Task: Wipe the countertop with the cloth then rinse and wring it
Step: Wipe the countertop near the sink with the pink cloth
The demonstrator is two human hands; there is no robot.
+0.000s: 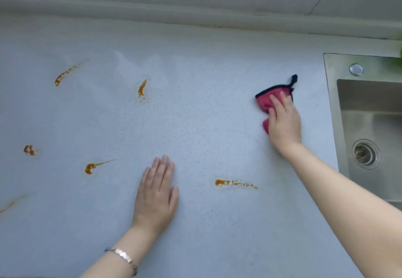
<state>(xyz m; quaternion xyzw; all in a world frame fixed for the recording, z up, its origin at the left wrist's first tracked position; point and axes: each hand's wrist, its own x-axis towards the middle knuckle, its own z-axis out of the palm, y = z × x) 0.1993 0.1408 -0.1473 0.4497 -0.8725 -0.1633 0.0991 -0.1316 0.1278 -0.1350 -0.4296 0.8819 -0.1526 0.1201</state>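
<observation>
A pink cloth (266, 100) with a dark trim and a hanging loop lies bunched on the pale grey countertop (195, 114), near the sink. My right hand (283, 121) presses down on the cloth with its fingers gripping it. Flat on the counter nearer to me rests my left hand (157, 193), palm down, holding nothing. Several orange-brown sauce smears mark the counter: one (235, 183) between my hands, one (142, 88) at the middle back, others to the left (91, 167).
A stainless steel sink (369, 108) with a drain strainer (366, 154) sits at the right edge. A raised ledge and tiled wall (195, 14) run along the back. Something green (399, 60) shows at the far right edge.
</observation>
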